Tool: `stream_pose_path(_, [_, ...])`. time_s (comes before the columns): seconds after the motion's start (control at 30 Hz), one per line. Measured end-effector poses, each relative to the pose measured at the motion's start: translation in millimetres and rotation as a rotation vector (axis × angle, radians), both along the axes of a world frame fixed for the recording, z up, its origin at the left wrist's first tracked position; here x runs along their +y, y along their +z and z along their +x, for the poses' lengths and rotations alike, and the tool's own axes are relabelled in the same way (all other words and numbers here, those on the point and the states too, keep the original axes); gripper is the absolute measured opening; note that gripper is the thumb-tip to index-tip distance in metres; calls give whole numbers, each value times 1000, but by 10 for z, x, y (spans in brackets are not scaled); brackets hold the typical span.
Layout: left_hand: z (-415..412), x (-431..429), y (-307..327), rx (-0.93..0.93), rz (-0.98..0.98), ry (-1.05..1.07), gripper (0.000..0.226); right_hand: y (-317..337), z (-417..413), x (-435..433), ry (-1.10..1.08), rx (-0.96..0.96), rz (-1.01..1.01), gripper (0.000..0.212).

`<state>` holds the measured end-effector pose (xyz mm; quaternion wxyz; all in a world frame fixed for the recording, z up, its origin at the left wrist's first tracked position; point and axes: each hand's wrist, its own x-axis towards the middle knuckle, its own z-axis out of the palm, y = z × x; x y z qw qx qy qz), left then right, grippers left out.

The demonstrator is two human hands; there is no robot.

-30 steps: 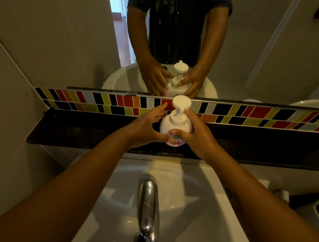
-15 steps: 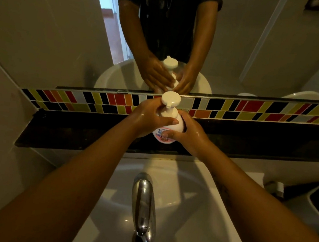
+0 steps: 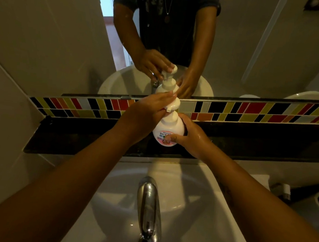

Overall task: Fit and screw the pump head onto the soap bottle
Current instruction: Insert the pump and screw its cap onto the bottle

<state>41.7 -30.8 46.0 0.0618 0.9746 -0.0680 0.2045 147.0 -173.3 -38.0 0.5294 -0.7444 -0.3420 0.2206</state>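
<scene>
- Since half a second ago, the left hand (image 3: pixel 148 109) has climbed from the bottle's side to the top of the pump head (image 3: pixel 173 105), and its fingers now lie flat across the cap.
- That left hand is closed over the pump head: fingers stretched over the top, thumb tucked under the spout side, so the cap is pinched between them.
- Meanwhile the right hand (image 3: pixel 190 137) stays where it was, wrapped around the right side of the soap bottle (image 3: pixel 168 130), thumb across the front of the label, the other fingers hidden behind.
- Upright on the dark shelf (image 3: pixel 260 149), the white bottle stands just below the strip of coloured tiles (image 3: pixel 244 112), with the pump head seated on its neck; whether the collar is fully threaded down I cannot tell.
- Both forearms reach forward over the white sink (image 3: pixel 194 213), and the chrome tap (image 3: pixel 149 208) sits between them, well in front of the bottle.
- Above the tiles, the mirror (image 3: pixel 47 20) repeats the grip: one hand on the pump cap, the other against the bottle's side.
- Lighting is dim and the label print is too small to read beyond a pink and white pattern.
</scene>
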Motion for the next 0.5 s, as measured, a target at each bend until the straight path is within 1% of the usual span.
stream_pose_path(0.03, [-12, 1, -6, -8, 33, -3, 53, -5, -4, 17, 3, -5, -4, 66])
stream_pose_path(0.13, [-48, 13, -12, -53, -57, 35, 50, -31, -24, 71, 3, -12, -9, 65])
stream_pose_path(0.23, [-77, 56, -5, -63, -20, 59, 53, -59, -72, 132, 5, -5, 8, 65])
stream_pose_path(0.33, [-101, 100, 16, -45, -52, 86, 52, -70, -84, 206, 14, 2, 14, 65])
stream_pose_path(0.47, [-88, 229, -13, 7, 36, 53, 56, -15, -31, 267, 60, -7, -32, 64])
stream_pose_path(0.5, [-80, 271, -40, -12, -14, 42, 59, 3, -17, 286, 75, 3, -37, 64])
